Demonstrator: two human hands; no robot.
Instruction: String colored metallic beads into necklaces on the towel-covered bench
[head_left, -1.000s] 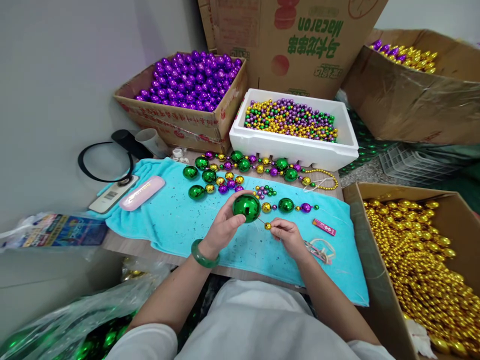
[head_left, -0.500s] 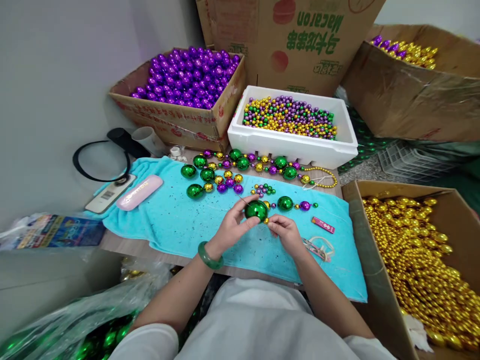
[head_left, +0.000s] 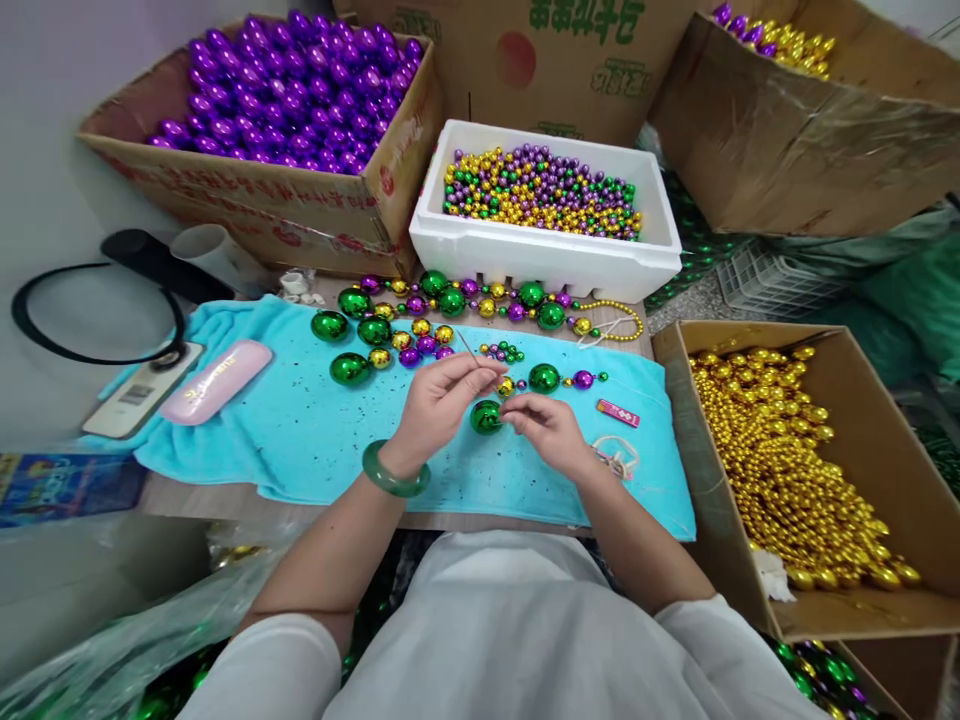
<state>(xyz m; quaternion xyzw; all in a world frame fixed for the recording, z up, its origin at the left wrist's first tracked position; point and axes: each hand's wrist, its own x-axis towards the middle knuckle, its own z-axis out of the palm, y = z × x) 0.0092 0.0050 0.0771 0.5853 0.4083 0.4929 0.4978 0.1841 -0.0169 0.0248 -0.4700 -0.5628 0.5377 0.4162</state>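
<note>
My left hand (head_left: 442, 405), with a green bangle on the wrist, is closed in a pinch on a thin needle (head_left: 466, 347) that sticks up past the fingers. A large shiny green bead (head_left: 485, 417) sits just below it, over the blue towel (head_left: 300, 420). My right hand (head_left: 547, 428) is pinched at that bead's right side; what its fingertips hold is too small to make out. Just beyond the hands, a row with a gold bead (head_left: 505, 386), a green bead (head_left: 544, 377) and a purple bead (head_left: 583, 379) lies on the towel.
Finished-looking bead strands (head_left: 451, 301) lie along the towel's back edge. Behind stand a white foam box (head_left: 540, 250) of small beads and a carton (head_left: 262, 215) of purple beads. A carton (head_left: 720, 480) of gold beads is at right; a pink case (head_left: 217, 382) and phone (head_left: 142, 390) lie left.
The left hand has let go of the large green bead and now pinches the needle above it. The bead hangs or rests lower, beside the right fingertips. The view has shifted.
</note>
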